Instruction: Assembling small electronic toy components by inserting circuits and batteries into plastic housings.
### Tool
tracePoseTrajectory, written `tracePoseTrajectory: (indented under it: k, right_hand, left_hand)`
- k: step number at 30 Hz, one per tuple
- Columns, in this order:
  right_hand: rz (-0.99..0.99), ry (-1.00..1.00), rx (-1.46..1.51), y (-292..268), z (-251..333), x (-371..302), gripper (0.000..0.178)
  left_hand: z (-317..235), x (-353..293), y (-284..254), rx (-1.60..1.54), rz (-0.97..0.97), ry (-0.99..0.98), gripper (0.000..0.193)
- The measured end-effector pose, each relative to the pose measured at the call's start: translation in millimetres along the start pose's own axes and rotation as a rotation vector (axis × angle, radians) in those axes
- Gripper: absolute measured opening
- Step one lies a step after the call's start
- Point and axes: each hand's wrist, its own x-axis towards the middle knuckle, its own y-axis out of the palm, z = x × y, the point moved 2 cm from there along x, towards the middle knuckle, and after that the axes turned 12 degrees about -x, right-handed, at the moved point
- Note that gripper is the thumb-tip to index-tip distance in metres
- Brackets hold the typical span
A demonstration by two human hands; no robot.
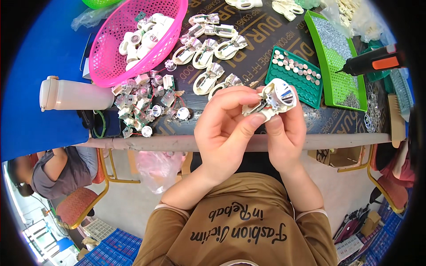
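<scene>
Above the near edge of the bench (168,130), both hands are gripping one piece; L hand (225,128) is pinching the left side of a cream lamp unit (266,114), thumb vs curled fingers, narrow grip; R hand (286,138) is holding the other side, thumb low, fingers mostly behind, so can't tell their exact spacing; the unit's shiny reflector cup (285,95) is facing up/right; body is looking open near L thumb; step is prob seating the cup + inner parts in the shell, IMO; next move prob calls for a steady L hold while R presses parts flush, w/o trapping any leads.

Just beyond, open half-shells (205,82) are lying on the dark printed surface; matte cream plastic, oval loop one end, mirror-bright metal at the other; left of those, a heap of wired modules (143,103) is sprawling, silvery cups, green PCBs, thin red leads; behind it, a glossy perforated pink basket (105,55) is holding smooth, rounded white bodies (153,35); a milky bottle (75,94) is sitting farther left; on the right, a ridged teal tray (306,95) is carrying flat round metal discs (293,64); next to it, a lime mesh tray (333,86) is holding grainy silver bits (329,36), prob screws; a black/orange power driver (372,61) is poking over it.
</scene>
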Motion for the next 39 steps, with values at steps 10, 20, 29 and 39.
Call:
tracePoseTrajectory:
  k: [10,20,29,39]
  right_hand:
    - [0.08,-0.007,-0.148,-4.5,2.6,-4.3,0.039]
    - [0.01,0.036,-0.018,0.8,3.4,-2.2,0.028]
    - [0.011,0.013,0.015,0.0,2.5,-1.9,0.026]
    - [0.033,0.014,-0.035,-0.1,3.8,0.1,0.023]
  left_hand:
    - [-3.7,-1.2,-1.9,0.181,-0.002,0.035,0.02]
    - [-3.0,-3.6,-1.1,0.124,-0.017,-0.003,0.019]
    - [-1.6,-3.9,-0.4,0.102,-0.008,-0.002,0.021]
    - [-1.8,-5.3,-0.2,0.079,-0.041,0.015,0.02]
